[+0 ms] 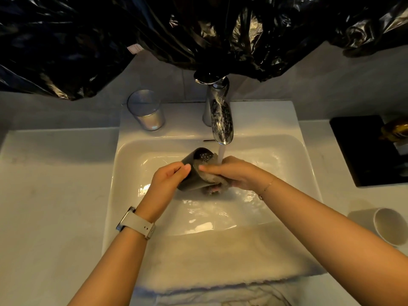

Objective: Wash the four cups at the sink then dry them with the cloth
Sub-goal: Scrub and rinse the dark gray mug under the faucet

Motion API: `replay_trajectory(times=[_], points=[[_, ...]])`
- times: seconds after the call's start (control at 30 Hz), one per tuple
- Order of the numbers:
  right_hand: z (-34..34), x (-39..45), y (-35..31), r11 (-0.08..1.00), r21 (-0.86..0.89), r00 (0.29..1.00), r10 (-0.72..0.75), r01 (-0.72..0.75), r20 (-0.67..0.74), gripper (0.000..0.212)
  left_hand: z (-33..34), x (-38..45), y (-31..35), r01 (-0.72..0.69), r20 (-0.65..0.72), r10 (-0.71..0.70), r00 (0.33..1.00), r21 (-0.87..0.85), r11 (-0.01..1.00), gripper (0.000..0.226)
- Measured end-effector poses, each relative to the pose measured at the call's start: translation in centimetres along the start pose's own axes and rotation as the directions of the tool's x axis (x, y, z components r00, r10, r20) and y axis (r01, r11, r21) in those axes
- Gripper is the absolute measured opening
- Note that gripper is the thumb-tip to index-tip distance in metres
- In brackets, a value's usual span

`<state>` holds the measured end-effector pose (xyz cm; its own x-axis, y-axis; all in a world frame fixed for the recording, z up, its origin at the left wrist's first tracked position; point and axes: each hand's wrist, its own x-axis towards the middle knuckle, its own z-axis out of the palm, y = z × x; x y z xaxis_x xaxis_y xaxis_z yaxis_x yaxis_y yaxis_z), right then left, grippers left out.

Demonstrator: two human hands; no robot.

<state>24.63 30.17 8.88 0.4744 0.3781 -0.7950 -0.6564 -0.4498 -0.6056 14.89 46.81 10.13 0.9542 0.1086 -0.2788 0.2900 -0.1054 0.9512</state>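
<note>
Gleaming white sink [132, 151] under plastic sheeting [88, 40]

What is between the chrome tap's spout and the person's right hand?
In the head view, only a stream of running water joins chrome tap and right hand.

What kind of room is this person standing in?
Most likely a bathroom. There is a white rectangular basin set in a pale counter, a chrome tap running water, and a towel draped over the basin's front edge. Black plastic sheeting covers the wall above.
</note>
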Motion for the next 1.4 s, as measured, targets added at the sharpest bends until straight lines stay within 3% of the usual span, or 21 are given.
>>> replay_trajectory(times=[0.07,0.13,0.23,0.27,0.33,0.37,0.43,0.47,0.53,0.63,0.73,0.87,0.97,1.03,1.13,1.2,1.27,1.33,1.4], points=[[-0.1,-0.4,0.1,0.999,0.023,0.997,-0.041,0.04,0.071,0.043,-0.1,-0.2,0.0,0.016,0.021,-0.015,1.0,-0.004,1.0,0.038],[0.1,0.0,-0.2,0.978,-0.173,0.992,-0.121,0.114,-0.031,0.034,-0.1,-0.4,0.1,0.033,0.042,-0.033,0.999,-0.003,0.999,0.037],[0.5,1.0,-0.5,0.878,-0.448,0.952,-0.263,0.168,-0.157,0.046,-0.2,-0.4,0.0,0.097,0.099,-0.093,0.991,-0.037,0.995,0.033],[0.5,1.0,-0.6,0.826,-0.514,0.93,-0.342,0.23,-0.132,0.048,-0.3,-0.4,0.2,0.128,0.114,-0.121,0.986,-0.054,0.99,0.031],[0.5,0.1,-0.9,0.602,-0.7,0.863,-0.504,0.383,0.039,0.041,-0.6,-0.2,0.5,0.177,0.146,-0.166,0.975,-0.062,0.982,0.03],[0.3,-0.2,-1.1,0.49,-0.764,0.839,-0.531,0.42,0.12,0.036,-0.6,-0.1,0.6,0.19,0.167,-0.177,0.97,-0.06,0.98,0.03],[0.4,-0.7,-1.6,0.39,-0.828,0.826,-0.544,0.402,0.145,0.031,-0.7,-0.1,0.8,0.203,0.189,-0.189,0.964,-0.054,0.978,0.032],[0.5,-0.6,-1.7,0.428,-0.824,0.837,-0.539,0.372,0.098,0.027,-0.7,-0.1,0.8,0.201,0.187,-0.187,0.964,-0.057,0.978,0.035],[0.7,-0.3,-1.9,0.612,-0.74,0.896,-0.444,0.28,-0.029,0.01,-0.9,-0.1,0.6,0.175,0.163,-0.162,0.973,-0.065,0.982,0.037],[0.5,-0.1,-1.5,0.804,-0.578,0.962,-0.249,0.138,-0.117,0.022,-1.1,0.2,0.3,0.131,0.149,-0.124,0.981,-0.043,0.99,0.035],[0.7,-1.2,-0.7,0.889,-0.449,0.973,-0.171,0.085,-0.155,0.027,-1.0,0.5,0.3,0.065,0.144,-0.069,0.987,0.028,0.997,0.035],[1.6,-1.6,0.4,0.945,-0.32,0.955,-0.157,0.07,-0.252,0.01,-1.1,1.0,-0.4,-0.038,-0.013,0.039,0.999,0.043,0.998,0.005],[2.4,-1.8,0.8,0.995,-0.062,0.968,-0.087,0.075,-0.235,0.008,-0.8,0.3,-1.8,0.005,-0.039,-0.011,0.999,-0.132,0.991,0.048],[3.0,-2.2,0.6,0.998,0.027,0.984,-0.047,0.052,-0.17,0.027,0.1,-0.1,-2.3,0.055,-0.02,-0.065,0.998,-0.312,0.949,0.052],[3.4,-2.6,0.3,0.996,-0.03,0.978,-0.084,0.079,-0.193,0.021,1.5,0.3,-1.7,0.079,-0.151,-0.151,0.977,-0.4,0.913,0.044],[3.4,-3.0,0.0,0.981,-0.158,0.958,-0.148,0.111,-0.247,0.014,2.0,0.9,-1.1,0.212,-0.182,-0.353,0.918,-0.529,0.822,0.046],[3.0,-3.0,-0.2,0.902,-0.403,0.908,-0.291,0.156,-0.3,0.011,1.9,1.6,-1.3,0.363,-0.081,-0.492,0.867,-0.573,0.735,0.047],[2.5,-3.1,-0.7,0.744,-0.637,0.857,-0.449,0.202,-0.253,0.016,1.6,2.0,-1.7,0.482,0.059,-0.543,0.838,-0.548,0.684,0.052],[2.2,-3.2,-1.1,0.718,-0.65,0.844,-0.489,0.248,-0.218,0.018,1.1,2.3,-1.3,0.561,0.171,-0.571,0.803,-0.54,0.627,0.055]])
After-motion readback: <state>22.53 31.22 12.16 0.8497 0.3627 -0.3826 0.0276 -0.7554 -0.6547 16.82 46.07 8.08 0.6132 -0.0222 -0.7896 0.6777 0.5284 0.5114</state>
